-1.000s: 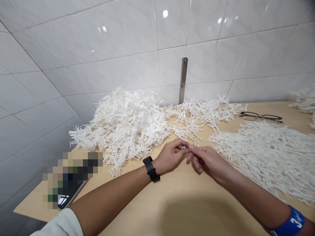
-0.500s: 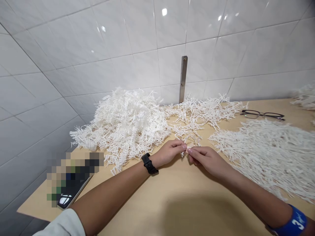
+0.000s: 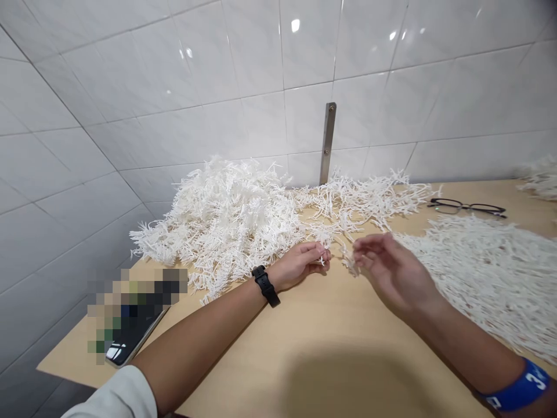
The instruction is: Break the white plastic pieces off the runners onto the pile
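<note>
Between the thumb and fingers of my left hand [image 3: 304,264] is a small white branched plastic piece [image 3: 322,259], its ends poking out. To the right, my right hand [image 3: 394,270] is raised over the table with its fingers loosely curved and apart. A white branched sprig [image 3: 349,261] shows just beside its fingertips; blur hides whether they touch it. Behind my left hand rises a tall heap of white branched pieces [image 3: 235,215]. On the right spreads a flatter pile of white strands [image 3: 483,278], close to my right forearm.
More white sprigs [image 3: 369,194] lie along the wall behind my hands. Black-framed glasses [image 3: 467,206] rest at the back right. A phone [image 3: 130,337], partly pixelated, lies at the left table edge. A metal strip [image 3: 328,142] is fixed to the tiled wall.
My hands, which met at the fingertips, are now apart. The right hand has moved right and its fingers have opened; the left has stayed almost in place.
</note>
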A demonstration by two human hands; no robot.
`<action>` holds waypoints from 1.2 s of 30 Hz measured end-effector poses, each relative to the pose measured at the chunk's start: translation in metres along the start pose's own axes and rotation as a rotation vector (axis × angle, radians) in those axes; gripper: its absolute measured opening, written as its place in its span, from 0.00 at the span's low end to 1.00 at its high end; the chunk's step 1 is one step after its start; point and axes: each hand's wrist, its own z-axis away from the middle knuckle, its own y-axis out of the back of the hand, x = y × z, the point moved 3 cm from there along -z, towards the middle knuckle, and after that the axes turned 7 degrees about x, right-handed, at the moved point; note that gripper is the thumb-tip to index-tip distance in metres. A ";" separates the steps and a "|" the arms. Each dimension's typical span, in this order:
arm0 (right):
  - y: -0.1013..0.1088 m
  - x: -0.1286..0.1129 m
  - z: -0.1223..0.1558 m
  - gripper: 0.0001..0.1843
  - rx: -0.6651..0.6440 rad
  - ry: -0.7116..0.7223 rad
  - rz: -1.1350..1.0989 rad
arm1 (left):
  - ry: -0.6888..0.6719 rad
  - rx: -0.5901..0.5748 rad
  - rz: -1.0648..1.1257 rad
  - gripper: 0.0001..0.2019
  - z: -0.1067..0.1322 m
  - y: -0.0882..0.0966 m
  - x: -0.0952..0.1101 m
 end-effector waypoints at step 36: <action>-0.006 0.017 0.008 0.29 -0.343 -0.096 0.402 | -0.035 -0.277 -0.281 0.15 0.012 -0.010 0.008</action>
